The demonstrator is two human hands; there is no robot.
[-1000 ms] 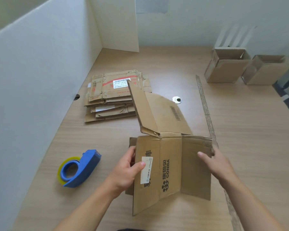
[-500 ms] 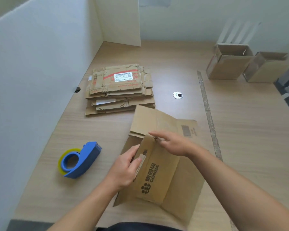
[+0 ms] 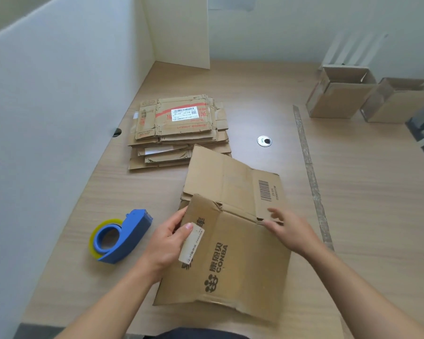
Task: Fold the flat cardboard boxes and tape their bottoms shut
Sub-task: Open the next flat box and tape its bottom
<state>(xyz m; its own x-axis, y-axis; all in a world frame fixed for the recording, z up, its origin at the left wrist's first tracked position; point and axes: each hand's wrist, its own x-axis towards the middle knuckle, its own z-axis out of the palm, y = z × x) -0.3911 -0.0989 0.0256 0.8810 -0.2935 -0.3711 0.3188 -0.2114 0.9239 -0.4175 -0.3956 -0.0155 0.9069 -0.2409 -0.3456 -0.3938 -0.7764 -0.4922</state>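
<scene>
Box [image 3: 230, 260] lies flat at lower centre of the head view, flaps pointing up-frame. Left hand [image 3: 167, 241] pinches its left edge, thumb on top, to steady it, I judge. Right hand [image 3: 291, 231], fingers straight, presses the flap crease and holds nothing. Tape [image 3: 120, 237] waits lower left, within reach.

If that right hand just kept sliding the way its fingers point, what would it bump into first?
The right hand points up-left, so it would probably run onto the barcode flap of the cardboard box it touches; depth is unclear.
</scene>
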